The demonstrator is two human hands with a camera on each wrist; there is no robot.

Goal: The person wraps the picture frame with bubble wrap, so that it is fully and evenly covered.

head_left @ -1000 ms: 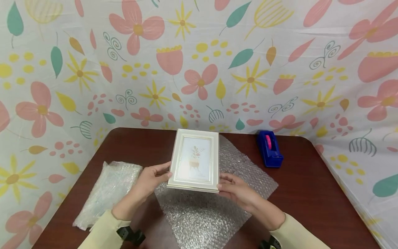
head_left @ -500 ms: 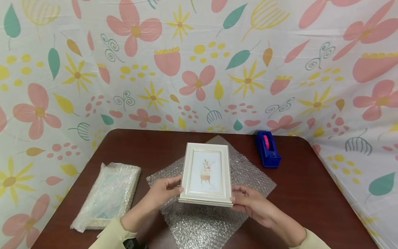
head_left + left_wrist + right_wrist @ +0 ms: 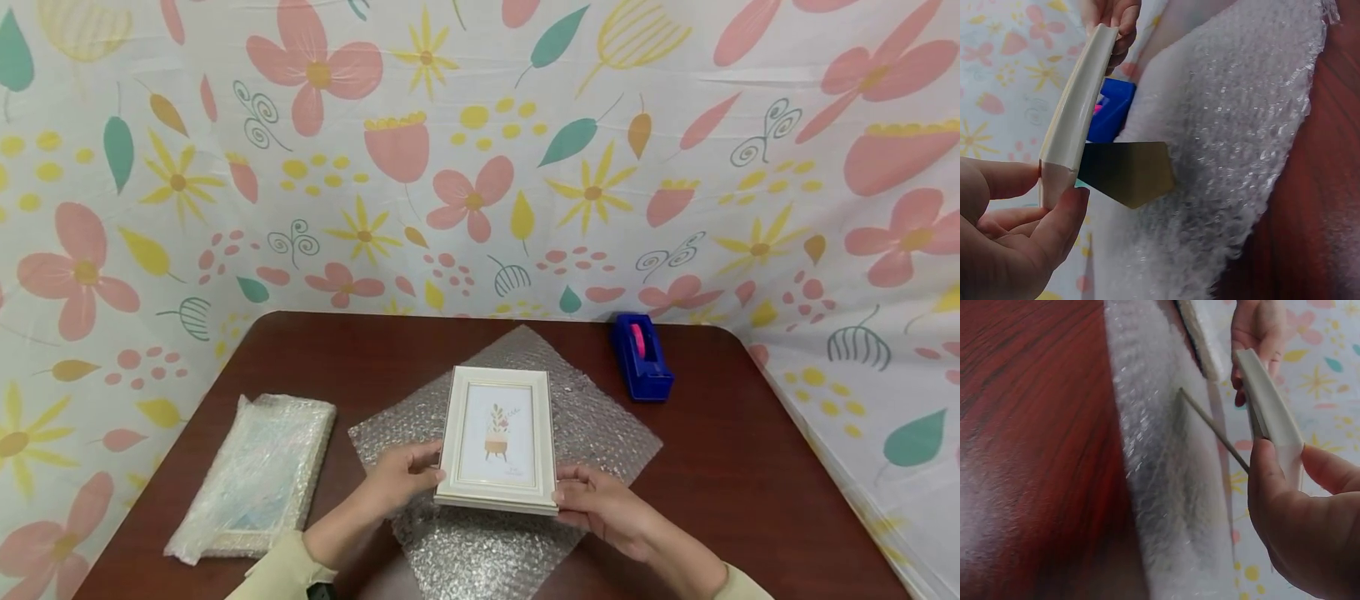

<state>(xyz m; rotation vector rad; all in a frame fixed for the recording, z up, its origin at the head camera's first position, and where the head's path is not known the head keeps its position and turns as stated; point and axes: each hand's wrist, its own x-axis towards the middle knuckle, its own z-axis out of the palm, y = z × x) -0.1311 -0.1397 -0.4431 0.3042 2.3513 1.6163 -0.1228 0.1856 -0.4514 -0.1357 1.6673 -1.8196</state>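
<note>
Between both hands is a cream picture frame (image 3: 497, 437) with a potted-plant print, face up and raised over a sheet of bubble wrap (image 3: 487, 550). My left hand (image 3: 397, 479) pinches its lower left edge; in the left wrist view the thumb and fingers (image 3: 1060, 228) take it from two sides. The lower right edge is gripped by my right hand (image 3: 607, 508). Behind the frame its stand (image 3: 1132, 172) sticks out toward the bubble wrap, and the right wrist view shows the stand (image 3: 1213, 430) edge-on, its end close to the wrap; whether they touch I cannot tell.
Another frame wrapped in bubble wrap (image 3: 258, 479) lies on the left of the dark wooden table (image 3: 757, 467). A blue tape dispenser (image 3: 643, 367) with pink tape stands at the back right. A flower-patterned cloth (image 3: 480, 150) hangs behind the table.
Both hands have brought the picture frame lower and nearer, shifting it slightly right above the bubble wrap. More of the wrap's far corner shows now. The grip stays the same.
</note>
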